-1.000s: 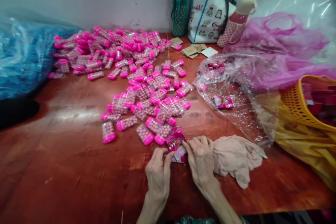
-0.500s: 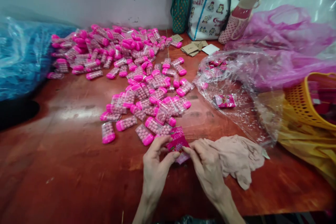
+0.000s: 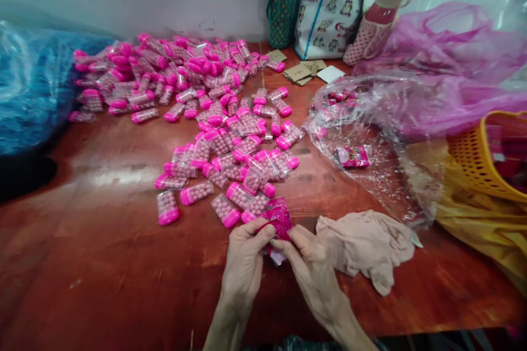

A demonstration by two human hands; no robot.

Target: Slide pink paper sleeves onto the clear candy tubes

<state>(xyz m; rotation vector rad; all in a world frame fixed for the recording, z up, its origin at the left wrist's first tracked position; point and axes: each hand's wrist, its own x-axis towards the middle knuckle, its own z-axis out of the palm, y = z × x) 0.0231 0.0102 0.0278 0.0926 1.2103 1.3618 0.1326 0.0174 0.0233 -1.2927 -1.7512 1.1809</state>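
Note:
My left hand (image 3: 244, 259) and my right hand (image 3: 309, 264) meet near the front edge of the red-brown table (image 3: 102, 263). Both pinch a small pink printed packet (image 3: 276, 219) held upright between the fingertips. Just beyond it lies a spread of clear candy cases with pink caps (image 3: 230, 164), full of pale pink balls. The nearest cases almost touch the packet. A crumpled beige cloth (image 3: 364, 244) lies right of my right hand.
A larger heap of the same cases (image 3: 164, 68) lies at the back. A clear plastic bag (image 3: 370, 131) holds pink packets (image 3: 352, 157). An orange basket (image 3: 489, 153), pink plastic (image 3: 436, 60), a blue bag (image 3: 28, 88) and tote bags (image 3: 329, 11) ring the table.
My hands have closed in on each other around the pink packet, which turned and now stands more upright. The view has shifted slightly.

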